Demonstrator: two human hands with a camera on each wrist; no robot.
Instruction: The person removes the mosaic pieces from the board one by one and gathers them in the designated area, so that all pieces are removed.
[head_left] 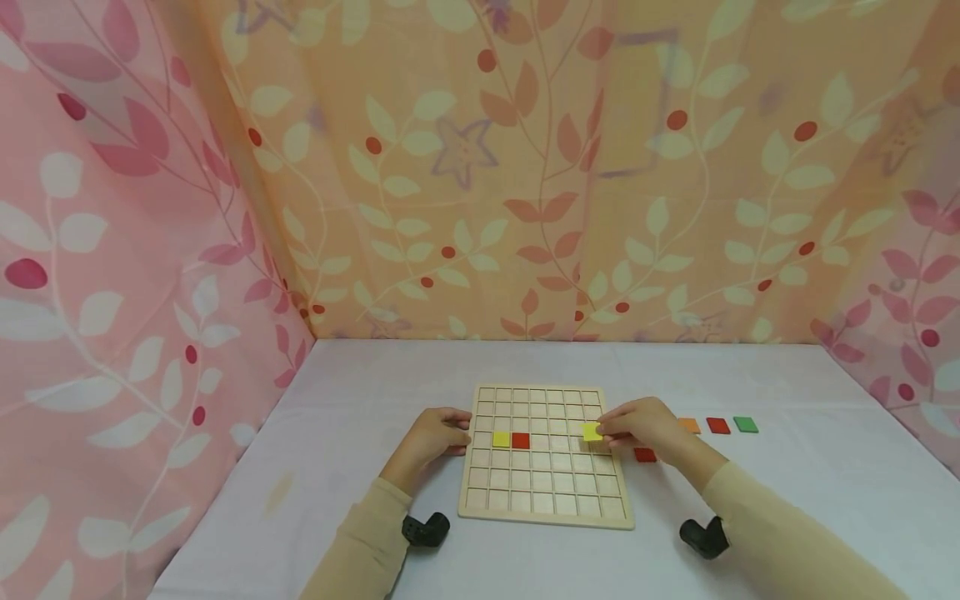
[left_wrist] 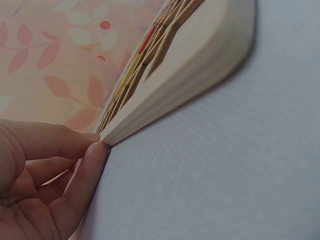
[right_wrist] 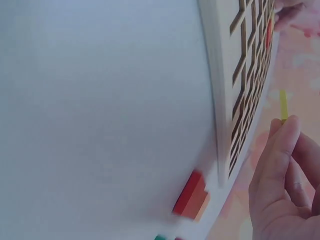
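Observation:
A wooden grid board [head_left: 543,483] lies flat on the table, with a yellow tile [head_left: 501,439] and a red tile [head_left: 521,441] side by side in one row of its cells. At the board's left edge, my left hand [head_left: 433,433] pinches the rim between thumb and fingers, seen closely in the left wrist view [left_wrist: 55,175]. My right hand [head_left: 641,429] holds another yellow tile [head_left: 592,432] by its edge between thumb and fingertips, over the board's right side. In the right wrist view this yellow tile [right_wrist: 283,102] stands edge-on, raised above the board.
Right of the board lie an orange tile [head_left: 689,426], a red tile [head_left: 717,426] and a green tile [head_left: 746,425]. Nearer the board is one more red tile [head_left: 645,455], beneath my right forearm. A patterned curtain [head_left: 465,208] hangs behind the white table [head_left: 360,375].

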